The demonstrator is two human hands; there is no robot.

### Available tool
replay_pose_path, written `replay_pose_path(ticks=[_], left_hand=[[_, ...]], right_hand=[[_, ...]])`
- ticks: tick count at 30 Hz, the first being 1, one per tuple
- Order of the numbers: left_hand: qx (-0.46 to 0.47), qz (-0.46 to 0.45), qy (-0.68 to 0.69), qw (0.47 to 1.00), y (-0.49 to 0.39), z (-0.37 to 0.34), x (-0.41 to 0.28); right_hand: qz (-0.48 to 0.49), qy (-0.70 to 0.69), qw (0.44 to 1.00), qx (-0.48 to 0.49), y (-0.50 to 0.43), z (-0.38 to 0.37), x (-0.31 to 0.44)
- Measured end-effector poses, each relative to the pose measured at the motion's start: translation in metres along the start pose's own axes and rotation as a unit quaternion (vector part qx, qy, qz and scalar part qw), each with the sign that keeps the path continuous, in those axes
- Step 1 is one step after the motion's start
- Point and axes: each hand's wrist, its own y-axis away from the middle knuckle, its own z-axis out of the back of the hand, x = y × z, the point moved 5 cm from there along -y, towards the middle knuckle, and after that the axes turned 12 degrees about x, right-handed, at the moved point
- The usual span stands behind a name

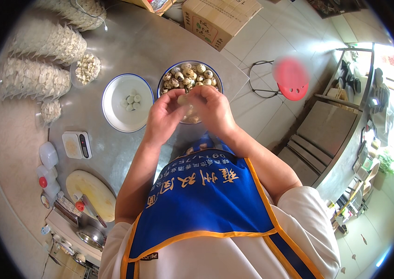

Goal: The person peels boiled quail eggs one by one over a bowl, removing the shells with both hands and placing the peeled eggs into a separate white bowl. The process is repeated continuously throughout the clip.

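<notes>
My left hand [164, 117] and my right hand [214, 111] meet over a blue-rimmed bowl [159, 78] of speckled quail eggs [187, 74]. Between my fingertips is a small pale quail egg [183, 99], held by the left fingers. The right fingers are pinched together against it, slightly blurred, so how much shell is on it cannot be told. Left of this bowl stands a white enamel bowl [113, 104] with a blue rim. Several pale, shelled eggs [133, 101] lie together in its bottom.
A steel table [120, 45] bears a digital scale [77, 144], a round cutting board [92, 190] with a knife [95, 212], and stacked tubs of dried pale slices [36, 78] along the wall. Beyond the table are a cardboard box [218, 21] and a red stool [292, 78].
</notes>
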Motion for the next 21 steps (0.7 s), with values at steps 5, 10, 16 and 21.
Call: replay_pose_path(ticks=[5, 10, 16, 21], left_hand=[[-0.026, -0.005, -0.021, 0.999, 0.0, 0.005, 0.005], [-0.001, -0.036, -0.056, 0.998, 0.003, 0.004, 0.002], [-0.019, -0.06, 0.07, 0.996, 0.003, 0.01, 0.008], [-0.073, -0.026, 0.099, 0.992, 0.003, 0.02, 0.015]], right_hand=[[-0.073, -0.098, 0.993, -0.001, 0.005, -0.003, -0.008], [-0.126, -0.186, 0.973, -0.056, 0.0, -0.003, -0.027], [-0.158, -0.23, 0.958, -0.063, 0.002, -0.003, -0.041], [-0.133, -0.214, 0.962, -0.104, 0.004, 0.002, -0.036]])
